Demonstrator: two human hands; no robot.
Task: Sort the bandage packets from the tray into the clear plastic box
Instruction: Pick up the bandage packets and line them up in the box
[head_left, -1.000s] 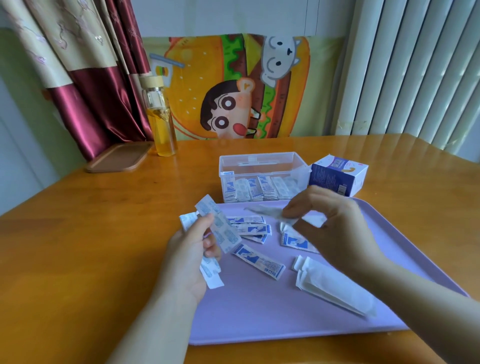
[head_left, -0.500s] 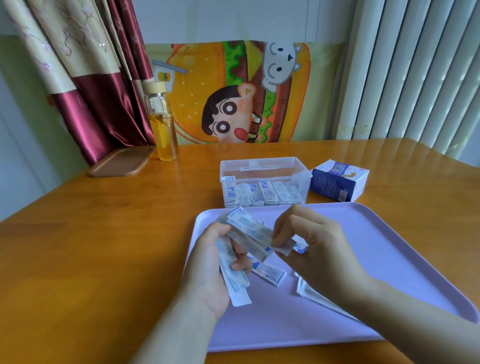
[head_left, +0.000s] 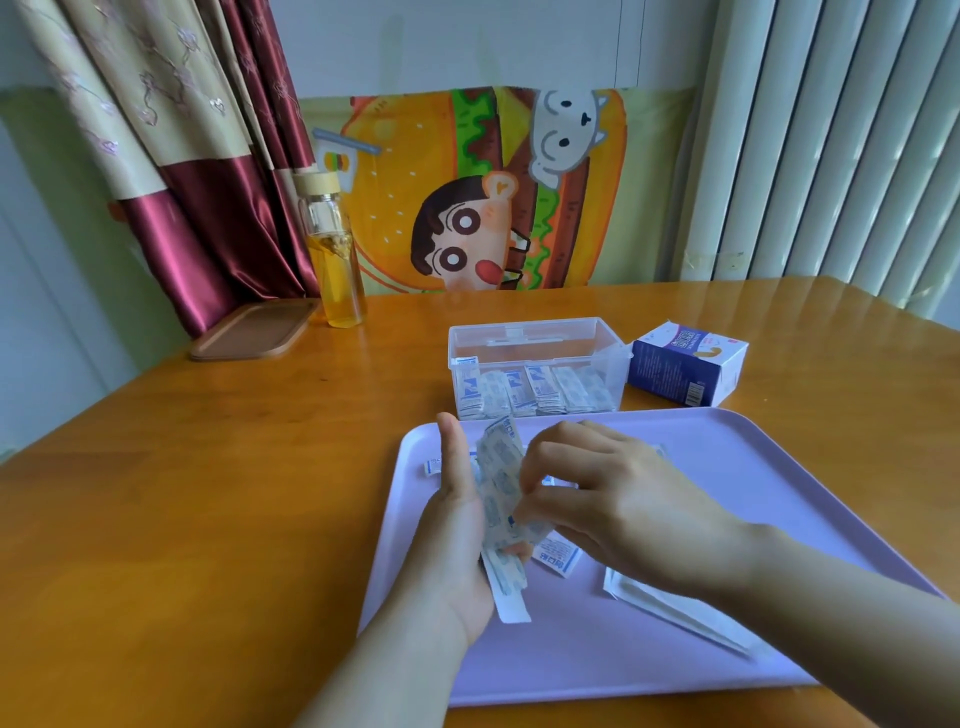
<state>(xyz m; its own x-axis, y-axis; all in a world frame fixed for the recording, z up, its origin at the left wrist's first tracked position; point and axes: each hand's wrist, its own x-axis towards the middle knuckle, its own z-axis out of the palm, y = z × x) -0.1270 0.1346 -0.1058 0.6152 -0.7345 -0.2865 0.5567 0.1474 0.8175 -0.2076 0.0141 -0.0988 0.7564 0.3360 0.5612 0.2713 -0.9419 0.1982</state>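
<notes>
Between left hand (head_left: 451, 530) and right hand (head_left: 626, 501) (over tray (head_left: 753, 467)) sit bandage packets (head_left: 500, 470).

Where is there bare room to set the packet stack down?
Free: right half of the lilac tray, between blue carton and white wrappers; wooden table left of the tray. Crowded: tray's left part, where left hand and right hand hold bandage packets over loose ones.

We've got tray (head_left: 727, 493) nearest us on table (head_left: 208, 493); box (head_left: 618, 358) just behind it, packets (head_left: 535, 395) inside; carton (head_left: 685, 371) right of box; bottle (head_left: 340, 270) far back left, board (head_left: 254, 330) left of it.
</notes>
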